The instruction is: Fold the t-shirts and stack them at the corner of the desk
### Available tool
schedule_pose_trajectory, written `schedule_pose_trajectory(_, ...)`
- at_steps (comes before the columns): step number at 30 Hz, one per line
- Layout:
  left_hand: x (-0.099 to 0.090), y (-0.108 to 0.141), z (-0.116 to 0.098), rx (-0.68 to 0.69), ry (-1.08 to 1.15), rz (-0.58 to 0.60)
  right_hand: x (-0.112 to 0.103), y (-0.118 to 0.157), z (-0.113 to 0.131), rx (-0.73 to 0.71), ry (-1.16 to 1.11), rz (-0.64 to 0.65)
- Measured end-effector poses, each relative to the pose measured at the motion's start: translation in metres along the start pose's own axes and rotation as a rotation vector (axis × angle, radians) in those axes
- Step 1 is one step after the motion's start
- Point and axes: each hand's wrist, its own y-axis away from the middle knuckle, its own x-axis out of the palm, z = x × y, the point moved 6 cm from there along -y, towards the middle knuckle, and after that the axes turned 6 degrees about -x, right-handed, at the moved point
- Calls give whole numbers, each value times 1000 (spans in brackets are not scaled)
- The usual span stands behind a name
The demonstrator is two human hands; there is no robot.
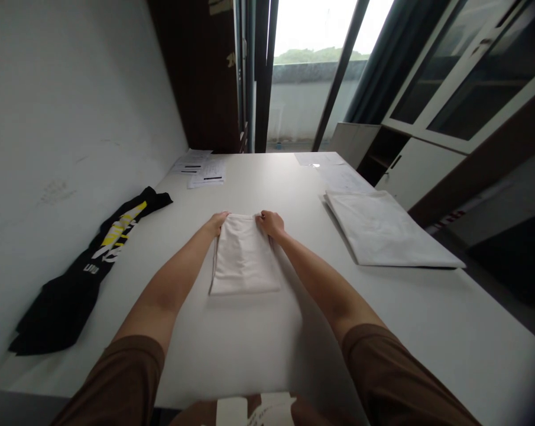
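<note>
A folded white cloth (247, 257), its garment type not clear, lies in the middle of the white table, its layers showing along the left side. My left hand (217, 222) pinches its far left corner. At the far right corner, the fingers of my right hand (271, 223) are curled round the cloth's edge. The far edge runs between the two hands, and the near edge lies flat on the table. Part of each hand's fingertips is hidden by the cloth or the hand itself.
Along the left wall lies a folded black garment (78, 284) with yellow and white print. A larger folded white cloth (386, 231) rests near the table's right edge. Printed papers (207, 173) lie at the far left, more sheets (333, 171) at the far right. Cabinets (431, 160) stand beyond the right edge.
</note>
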Motion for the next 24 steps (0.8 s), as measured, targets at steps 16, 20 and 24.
schedule_pose_trajectory(16,32,86,15,738,-1037,-215,-20,25,13,-157,-48,-245)
schedule_pose_trajectory(20,44,98,52,778,-1333,-199,-6,37,36,-350,12,-134)
schedule_pose_trajectory(24,31,80,55,729,-1353,-200,22,43,48,-409,90,39)
